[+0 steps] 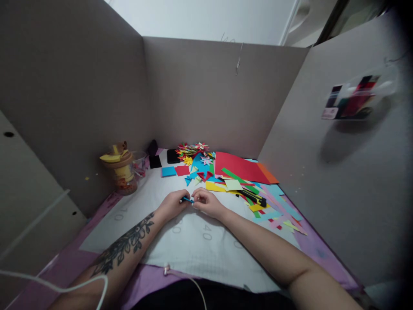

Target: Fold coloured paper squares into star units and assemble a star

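Observation:
Close together over the white mat [155,241], my left hand [174,203] and my right hand [209,204] both have their fingers closed. Between their fingertips is a small, narrow piece of blue folded paper [188,199], pinched at each end. Its exact folds are too small to make out. Just beyond the hands lie small folded pieces: a blue one [188,181] and some red ones [205,176]. Square sheets of blue paper [168,171] and red paper [182,171] rest behind my left hand. A pale green square [232,185] lies past my right hand.
Folded paper stars [192,150] pile up at the back. A large red sheet [238,167], a yellow-black cutter [254,198] and paper strips [271,215] lie right. A yellow-topped jar [123,172] stands left. Grey panels [222,94] enclose the table; a white cable [64,287] crosses lower left.

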Tool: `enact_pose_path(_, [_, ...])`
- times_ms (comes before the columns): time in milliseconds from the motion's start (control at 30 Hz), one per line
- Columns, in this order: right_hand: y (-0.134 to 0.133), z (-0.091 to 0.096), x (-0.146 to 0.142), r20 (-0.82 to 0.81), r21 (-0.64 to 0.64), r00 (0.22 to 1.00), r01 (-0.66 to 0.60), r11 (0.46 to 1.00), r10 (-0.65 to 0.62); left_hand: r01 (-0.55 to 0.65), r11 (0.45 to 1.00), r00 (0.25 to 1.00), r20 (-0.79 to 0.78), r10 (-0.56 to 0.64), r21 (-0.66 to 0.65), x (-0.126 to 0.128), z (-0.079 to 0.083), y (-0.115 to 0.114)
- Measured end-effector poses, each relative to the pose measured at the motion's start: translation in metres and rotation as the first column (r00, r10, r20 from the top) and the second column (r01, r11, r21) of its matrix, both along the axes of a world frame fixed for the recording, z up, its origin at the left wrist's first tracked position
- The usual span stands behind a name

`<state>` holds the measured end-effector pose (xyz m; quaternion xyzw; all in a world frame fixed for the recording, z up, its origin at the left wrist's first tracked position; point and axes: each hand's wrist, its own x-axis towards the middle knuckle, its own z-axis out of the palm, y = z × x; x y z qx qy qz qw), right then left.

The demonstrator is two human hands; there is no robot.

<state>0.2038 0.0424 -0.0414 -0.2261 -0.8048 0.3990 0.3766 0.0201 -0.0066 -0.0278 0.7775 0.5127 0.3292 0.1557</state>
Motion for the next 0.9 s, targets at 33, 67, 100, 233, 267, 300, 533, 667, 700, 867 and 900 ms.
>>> enact_pose_path(33, [-0.0005,0.0009,0.0004,0.000,0.023,1.000,0.021,1.000,-0.021,-0.007,1.000,1.000,0.017,0.008,-0.017,0.0002,0.0004,0.0001])
enact_pose_path(67, [-0.0010,0.0015,0.0007,0.000,0.045,0.999,0.038,0.998,-0.038,-0.007,0.999,1.000,0.031,0.008,-0.031,0.0006,0.0012,0.0000])
enact_pose_path(100, [-0.0015,0.0019,0.0011,-0.001,0.065,0.999,0.051,0.997,-0.051,-0.004,0.999,0.999,0.042,0.005,-0.042,0.0011,0.0023,-0.0003])
enact_pose_path(233, [-0.0029,0.0013,0.0016,0.005,0.137,0.997,0.075,0.988,-0.077,-0.017,0.998,0.997,0.074,0.021,-0.060,0.0030,0.0059,-0.0011])
enact_pose_path(267, [-0.0030,0.0010,0.0014,0.006,0.149,0.997,0.079,0.986,-0.081,-0.020,0.998,0.997,0.074,0.024,-0.064,0.0032,0.0061,-0.0010])
enact_pose_path(300, [-0.0029,0.0009,0.0011,0.005,0.157,0.996,0.082,0.984,-0.084,-0.019,0.998,0.997,0.073,0.024,-0.066,0.0033,0.0060,-0.0007])
enact_pose_path(533, [-0.0019,0.0031,-0.0009,0.016,0.146,0.995,0.091,0.985,-0.094,-0.004,0.999,0.997,0.079,0.008,-0.053,0.0018,0.0015,0.0014])
enact_pose_path(667, [-0.0029,0.0036,-0.0017,0.026,0.079,0.991,0.128,0.989,-0.130,0.012,0.998,0.996,0.086,-0.007,-0.065,0.0009,0.0004,0.0023])
enact_pose_path(700, [-0.0032,0.0037,-0.0017,0.027,0.062,0.990,0.136,0.989,-0.138,0.016,0.997,0.996,0.086,-0.010,-0.071,0.0008,0.0003,0.0024])
enact_pose_path(867, [-0.0033,0.0043,-0.0010,0.034,0.094,0.992,0.115,0.989,-0.118,0.011,0.995,0.993,0.117,0.000,-0.096,0.0020,0.0004,0.0028])
enact_pose_path(900, [-0.0031,0.0041,-0.0008,0.035,0.110,0.993,0.106,0.988,-0.111,0.009,0.995,0.992,0.128,0.004,-0.100,0.0024,0.0003,0.0029])
